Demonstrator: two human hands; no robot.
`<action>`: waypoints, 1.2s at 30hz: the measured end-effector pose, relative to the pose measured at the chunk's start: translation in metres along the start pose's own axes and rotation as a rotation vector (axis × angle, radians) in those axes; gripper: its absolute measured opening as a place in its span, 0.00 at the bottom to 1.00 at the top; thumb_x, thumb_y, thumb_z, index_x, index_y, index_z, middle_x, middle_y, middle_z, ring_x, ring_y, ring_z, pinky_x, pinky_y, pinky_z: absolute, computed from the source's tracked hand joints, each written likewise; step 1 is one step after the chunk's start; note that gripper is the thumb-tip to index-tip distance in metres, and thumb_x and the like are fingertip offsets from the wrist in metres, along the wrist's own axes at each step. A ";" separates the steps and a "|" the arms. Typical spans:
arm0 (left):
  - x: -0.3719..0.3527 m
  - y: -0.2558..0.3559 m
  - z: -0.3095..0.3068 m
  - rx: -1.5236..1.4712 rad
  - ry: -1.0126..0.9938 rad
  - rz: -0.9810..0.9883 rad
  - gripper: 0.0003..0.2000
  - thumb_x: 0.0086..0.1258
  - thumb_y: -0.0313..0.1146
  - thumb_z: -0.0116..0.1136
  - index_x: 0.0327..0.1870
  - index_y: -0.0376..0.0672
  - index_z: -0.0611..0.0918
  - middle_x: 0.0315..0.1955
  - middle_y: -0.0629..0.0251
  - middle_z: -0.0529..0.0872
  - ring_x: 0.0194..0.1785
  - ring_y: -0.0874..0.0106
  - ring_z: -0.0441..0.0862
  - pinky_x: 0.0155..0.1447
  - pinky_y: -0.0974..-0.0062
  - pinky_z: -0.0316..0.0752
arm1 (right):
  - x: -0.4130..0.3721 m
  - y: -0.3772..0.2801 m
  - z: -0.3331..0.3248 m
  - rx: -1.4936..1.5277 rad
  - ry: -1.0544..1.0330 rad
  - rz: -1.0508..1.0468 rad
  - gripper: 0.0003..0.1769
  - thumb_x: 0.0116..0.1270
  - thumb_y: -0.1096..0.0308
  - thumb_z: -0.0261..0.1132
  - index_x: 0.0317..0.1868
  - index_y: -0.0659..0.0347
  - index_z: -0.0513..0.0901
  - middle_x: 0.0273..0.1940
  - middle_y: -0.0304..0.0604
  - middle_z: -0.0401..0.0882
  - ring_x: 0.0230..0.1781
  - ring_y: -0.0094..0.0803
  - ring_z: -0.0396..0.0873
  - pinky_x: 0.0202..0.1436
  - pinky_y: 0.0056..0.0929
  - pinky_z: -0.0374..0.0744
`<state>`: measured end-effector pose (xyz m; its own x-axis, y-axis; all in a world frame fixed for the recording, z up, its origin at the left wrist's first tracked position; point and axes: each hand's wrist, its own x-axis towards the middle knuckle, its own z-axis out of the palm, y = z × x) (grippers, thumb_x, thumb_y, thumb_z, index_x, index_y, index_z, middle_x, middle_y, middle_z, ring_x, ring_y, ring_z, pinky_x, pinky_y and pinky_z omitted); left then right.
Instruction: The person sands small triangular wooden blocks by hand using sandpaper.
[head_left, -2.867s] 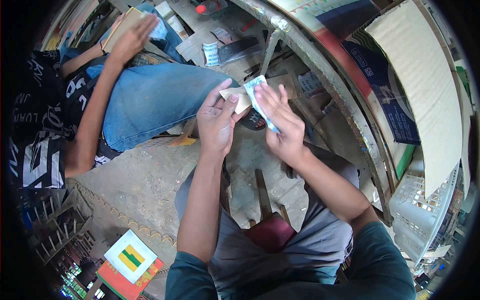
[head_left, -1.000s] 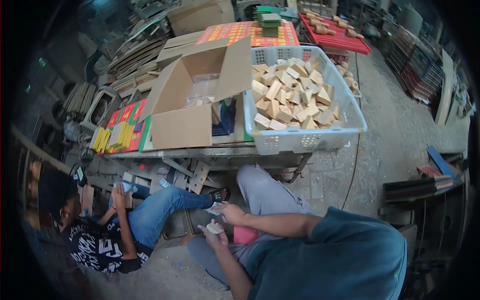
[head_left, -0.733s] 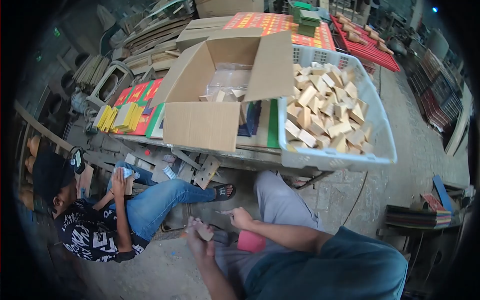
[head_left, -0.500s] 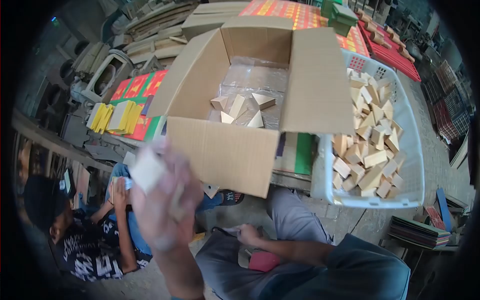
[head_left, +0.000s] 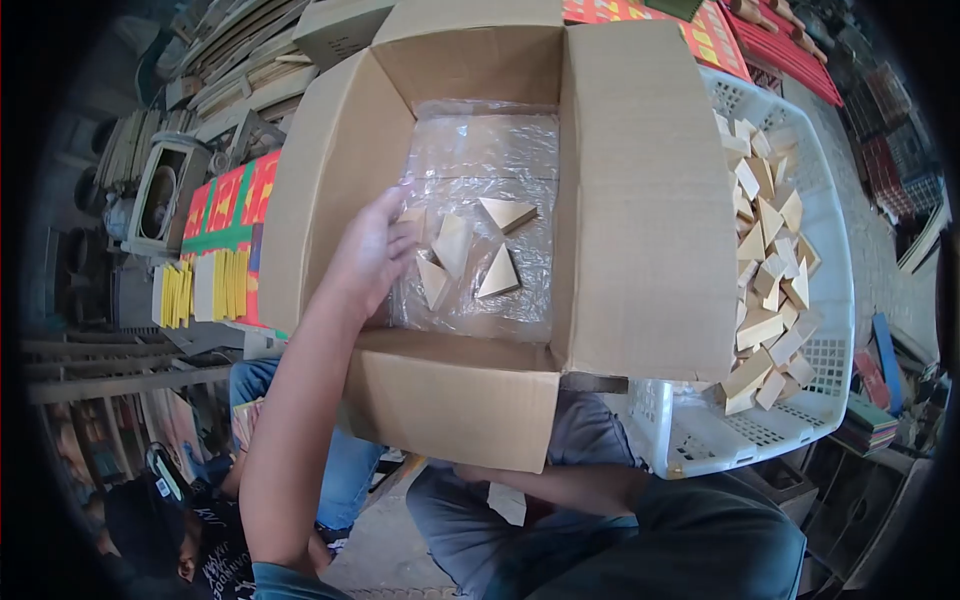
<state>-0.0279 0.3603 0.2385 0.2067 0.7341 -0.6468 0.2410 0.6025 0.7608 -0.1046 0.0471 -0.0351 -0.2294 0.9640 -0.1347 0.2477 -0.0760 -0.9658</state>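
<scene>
My left hand [head_left: 372, 252] reaches into an open cardboard box [head_left: 450, 400], near its left wall. Its fingers are blurred and curled, closed at a small wooden block [head_left: 413, 218]; the palm side is hidden. Close by, a long pale wooden block [head_left: 453, 246] and a small wooden triangle [head_left: 432, 282] lie on the clear plastic film [head_left: 485, 150] lining the box. Two more triangular blocks, an upper one [head_left: 507, 213] and a lower one [head_left: 498, 272], lie to the right. My right forearm [head_left: 570, 486] shows below the box, but the front flap hides that hand.
A white plastic basket [head_left: 835, 300] of many loose wooden blocks [head_left: 770, 270] stands to the right. Yellow-edged boards [head_left: 203, 288] are stacked at left. Another person [head_left: 190, 530] sits at lower left. Wood strips [head_left: 245, 70] are piled behind.
My left hand, with a pale block in it, has moved from outside the box's front left up and into the box. The view has shifted closer over the box. My right hand has become hidden.
</scene>
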 end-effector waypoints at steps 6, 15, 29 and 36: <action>-0.040 0.014 0.044 0.352 -0.127 0.384 0.22 0.71 0.42 0.55 0.60 0.38 0.74 0.56 0.52 0.78 0.55 0.67 0.78 0.59 0.68 0.72 | 0.024 0.032 0.009 0.025 -0.046 0.148 0.18 0.60 0.60 0.61 0.44 0.65 0.83 0.44 0.60 0.82 0.45 0.50 0.82 0.48 0.44 0.77; -0.179 0.011 0.215 0.606 -0.447 1.197 0.13 0.71 0.33 0.55 0.51 0.35 0.79 0.43 0.61 0.85 0.47 0.75 0.82 0.51 0.78 0.74 | -0.013 0.034 -0.034 0.030 -0.062 0.103 0.15 0.57 0.57 0.63 0.32 0.60 0.86 0.31 0.55 0.83 0.33 0.50 0.83 0.37 0.43 0.78; -0.068 -0.047 0.309 2.076 -0.535 0.991 0.20 0.48 0.22 0.66 0.45 0.50 0.86 0.43 0.61 0.78 0.50 0.61 0.79 0.53 0.66 0.77 | -0.004 0.012 -0.049 0.110 -0.018 0.186 0.11 0.56 0.63 0.62 0.32 0.59 0.87 0.36 0.53 0.85 0.40 0.48 0.84 0.45 0.43 0.81; -0.071 -0.051 0.304 2.047 -0.433 1.214 0.18 0.51 0.25 0.65 0.46 0.47 0.84 0.42 0.59 0.81 0.50 0.61 0.81 0.52 0.66 0.79 | -0.004 0.022 -0.048 0.049 -0.084 0.196 0.13 0.51 0.60 0.65 0.34 0.57 0.88 0.35 0.52 0.85 0.37 0.46 0.84 0.43 0.42 0.81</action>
<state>0.2331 0.1821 0.2299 0.9371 0.1400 -0.3198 0.0910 -0.9824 -0.1634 -0.0536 0.0542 -0.0451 -0.2597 0.9052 -0.3365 0.2494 -0.2738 -0.9289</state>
